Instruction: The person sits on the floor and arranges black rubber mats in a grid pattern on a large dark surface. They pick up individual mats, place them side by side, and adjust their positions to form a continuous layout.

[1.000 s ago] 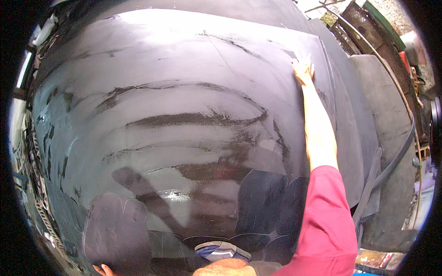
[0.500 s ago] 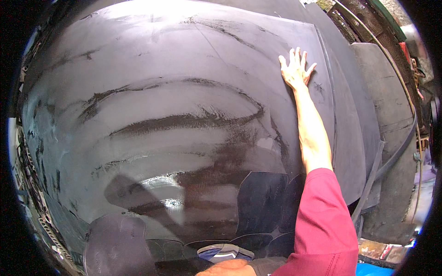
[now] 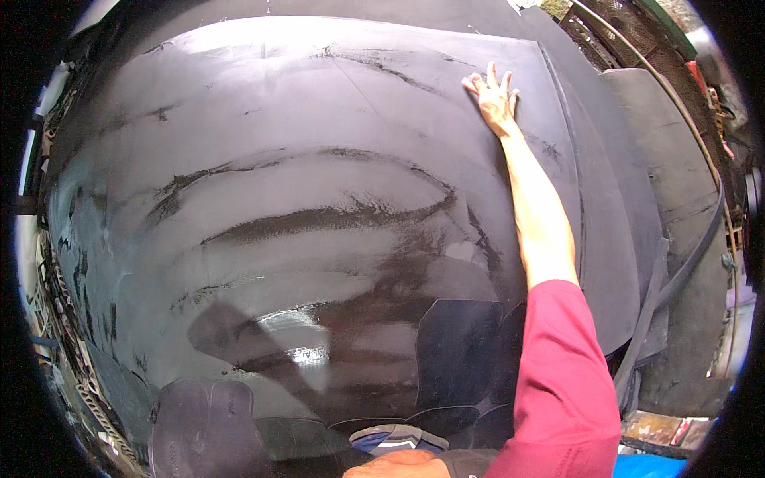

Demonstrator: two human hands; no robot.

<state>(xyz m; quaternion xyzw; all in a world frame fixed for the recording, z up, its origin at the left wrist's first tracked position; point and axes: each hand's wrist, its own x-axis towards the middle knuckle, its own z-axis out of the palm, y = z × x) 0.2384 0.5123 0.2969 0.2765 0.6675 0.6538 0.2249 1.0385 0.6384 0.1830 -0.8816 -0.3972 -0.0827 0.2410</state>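
Observation:
A large dark grey sheet (image 3: 279, 103), rubber-like, spreads before me with dusty, wiped-looking arcs across it. Near its upper right corner lies my right hand (image 3: 497, 102), palm down over the surface, fingers spread and nothing held. The right arm, in a dark pink sleeve, stretches out to it. Rounded sole-like outlines are cut along the sheet's near side, among them a dark piece (image 3: 458, 350) at lower centre. Another rounded dark piece (image 3: 205, 430) lies at lower left. My left hand is not in the picture.
More dark sheets (image 3: 677, 151) are stacked on the right, beside a long cord or thin pole (image 3: 692, 119). A strip (image 3: 693, 255) bends over them. Below me a shoe (image 3: 398, 438) shows at the sheet's near edge. Something bright blue (image 3: 649, 466) is at lower right.
My right hand has slid a little up and left across the sheet, its fingers still spread. The view has shifted slightly.

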